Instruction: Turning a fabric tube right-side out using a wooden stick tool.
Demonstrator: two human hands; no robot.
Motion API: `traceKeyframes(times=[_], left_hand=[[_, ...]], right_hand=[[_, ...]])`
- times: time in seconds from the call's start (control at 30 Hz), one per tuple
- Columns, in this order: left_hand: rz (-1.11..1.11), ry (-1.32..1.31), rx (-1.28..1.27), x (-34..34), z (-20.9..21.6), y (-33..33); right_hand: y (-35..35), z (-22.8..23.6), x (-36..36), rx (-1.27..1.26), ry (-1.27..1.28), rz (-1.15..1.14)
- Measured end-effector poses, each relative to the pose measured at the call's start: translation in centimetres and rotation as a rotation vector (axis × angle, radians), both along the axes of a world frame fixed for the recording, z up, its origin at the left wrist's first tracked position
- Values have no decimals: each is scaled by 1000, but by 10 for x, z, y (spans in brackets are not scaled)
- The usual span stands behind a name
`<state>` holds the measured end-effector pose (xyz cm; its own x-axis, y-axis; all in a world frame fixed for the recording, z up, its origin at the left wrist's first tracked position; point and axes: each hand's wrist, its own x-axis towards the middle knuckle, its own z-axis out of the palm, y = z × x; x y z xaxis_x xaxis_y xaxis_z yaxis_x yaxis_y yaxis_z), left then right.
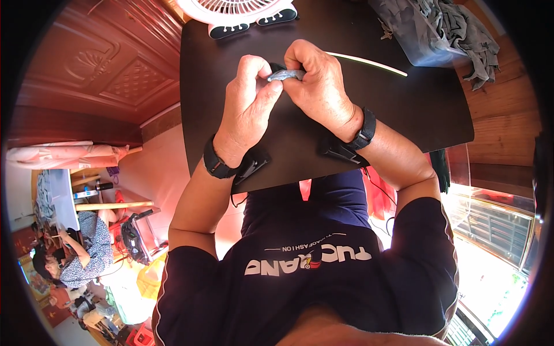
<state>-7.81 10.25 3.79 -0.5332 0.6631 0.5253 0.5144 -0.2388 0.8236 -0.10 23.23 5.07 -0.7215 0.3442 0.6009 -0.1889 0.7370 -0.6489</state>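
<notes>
Over the dark table (415,115), my left hand (245,109) and my right hand (320,83) meet, both with fingers closed. Pinched between them is a small grey-blue piece that looks like folded fabric (284,75). My left thumb and forefinger grip its left end, while the curled fingers of my right hand hold the other end and hide part of it. A thin whitish-green strip (372,62) lies on the table just beyond my right hand, apart from it. Black bands circle both wrists, with dark attachments hanging below them.
A pink-and-white fan (236,10) stands at the table's far edge. At the far right, a clear plastic bin (418,49) holds grey cloth (461,34) that spills over its side. Another person (86,248) sits at the left, away from my table.
</notes>
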Motion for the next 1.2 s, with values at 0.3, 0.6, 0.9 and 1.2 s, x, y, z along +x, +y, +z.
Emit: traceKeyframes(times=[0.3, 0.6, 0.9, 1.2], left_hand=[[89, -81, -89, 2, 3, -2], [264, 190, -225, -5, -2, -2], [-71, -141, -38, -16, 13, -14], [79, 257, -216, -13, 18, -13]], right_hand=[[-4, -9, -5, -159, -62, 125], [-5, -9, -7, -30, -70, 101], [33, -18, -17, -904, -185, 617], [33, -17, -17, -888, -275, 695]])
